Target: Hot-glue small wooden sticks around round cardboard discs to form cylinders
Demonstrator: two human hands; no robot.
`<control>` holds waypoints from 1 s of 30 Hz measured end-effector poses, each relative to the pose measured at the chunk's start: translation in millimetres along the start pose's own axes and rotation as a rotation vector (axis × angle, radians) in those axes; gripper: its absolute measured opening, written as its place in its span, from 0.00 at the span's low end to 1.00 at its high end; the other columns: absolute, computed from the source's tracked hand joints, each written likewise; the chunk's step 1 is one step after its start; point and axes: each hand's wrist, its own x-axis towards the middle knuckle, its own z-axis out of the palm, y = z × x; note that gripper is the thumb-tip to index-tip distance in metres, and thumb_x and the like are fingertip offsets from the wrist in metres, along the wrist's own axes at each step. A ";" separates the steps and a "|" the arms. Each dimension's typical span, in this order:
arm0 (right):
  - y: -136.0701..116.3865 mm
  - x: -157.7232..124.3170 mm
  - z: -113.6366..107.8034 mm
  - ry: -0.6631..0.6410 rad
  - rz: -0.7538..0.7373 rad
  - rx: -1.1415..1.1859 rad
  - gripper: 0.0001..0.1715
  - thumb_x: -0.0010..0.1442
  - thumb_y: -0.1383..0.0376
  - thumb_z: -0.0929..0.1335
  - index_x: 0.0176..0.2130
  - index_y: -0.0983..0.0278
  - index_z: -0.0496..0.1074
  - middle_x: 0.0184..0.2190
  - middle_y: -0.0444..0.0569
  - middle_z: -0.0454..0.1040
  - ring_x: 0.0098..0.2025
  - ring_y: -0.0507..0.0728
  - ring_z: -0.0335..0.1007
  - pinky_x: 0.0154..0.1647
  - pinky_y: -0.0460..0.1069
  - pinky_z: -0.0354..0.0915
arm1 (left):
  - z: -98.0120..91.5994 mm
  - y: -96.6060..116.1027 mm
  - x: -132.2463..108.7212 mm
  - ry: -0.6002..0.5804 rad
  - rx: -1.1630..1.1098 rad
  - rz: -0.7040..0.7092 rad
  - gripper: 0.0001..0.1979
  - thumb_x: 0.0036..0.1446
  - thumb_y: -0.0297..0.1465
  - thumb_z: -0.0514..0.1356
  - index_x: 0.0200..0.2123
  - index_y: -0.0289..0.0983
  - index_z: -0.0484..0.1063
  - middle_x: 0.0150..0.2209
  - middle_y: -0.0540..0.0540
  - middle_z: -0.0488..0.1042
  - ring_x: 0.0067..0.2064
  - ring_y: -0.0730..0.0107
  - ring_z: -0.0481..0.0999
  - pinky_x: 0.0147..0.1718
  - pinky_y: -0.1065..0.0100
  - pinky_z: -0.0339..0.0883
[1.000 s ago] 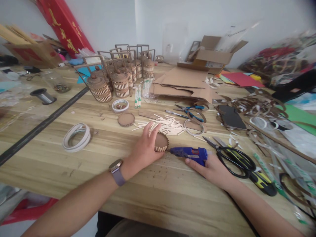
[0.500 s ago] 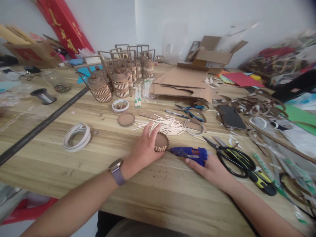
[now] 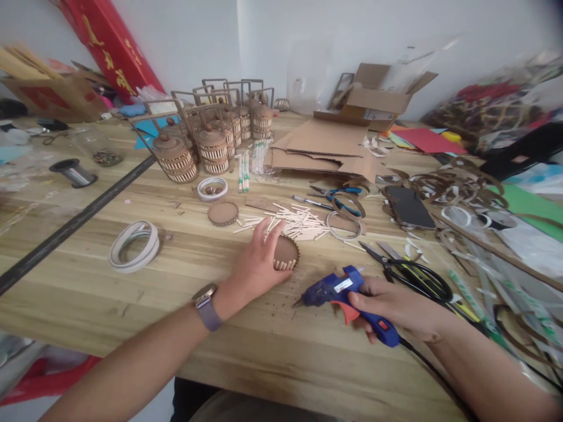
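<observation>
My left hand (image 3: pixel 256 264) rests on the wooden table (image 3: pixel 264 346) and grips the near-left edge of a round brown cardboard disc (image 3: pixel 288 251) with short sticks glued along its rim. My right hand (image 3: pixel 398 308) is wrapped round the handle of a blue glue gun (image 3: pixel 341 289), which is lifted off the table with its nozzle pointing left, a little below the disc. A pile of short pale sticks (image 3: pixel 299 223) lies just beyond the disc. A second toothed cardboard disc (image 3: pixel 223 213) lies farther left.
Black scissors (image 3: pixel 409 272) lie right of the glue gun. White tape rolls (image 3: pixel 134 244) sit at left, several stick-built lantern baskets (image 3: pixel 211 146) at the back, flat cardboard sheets (image 3: pixel 325 149) and an open box (image 3: pixel 378 99) behind, cardboard rings and a phone (image 3: pixel 411 208) at right.
My right hand has picked the glue gun up from the table and drawn it nearer, tilting its nozzle away from the disc. My left hand has stayed on the disc.
</observation>
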 end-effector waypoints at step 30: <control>-40.5 53.1 -0.9 0.327 -0.585 -0.697 0.14 0.62 0.61 0.63 0.45 0.62 0.72 0.30 0.45 0.76 0.30 0.55 0.70 0.31 0.48 0.63 | -0.6 0.7 1.3 -0.033 0.024 -0.037 0.53 0.42 0.30 0.75 0.66 0.46 0.47 0.67 0.35 0.48 0.68 0.39 0.56 0.60 0.41 0.63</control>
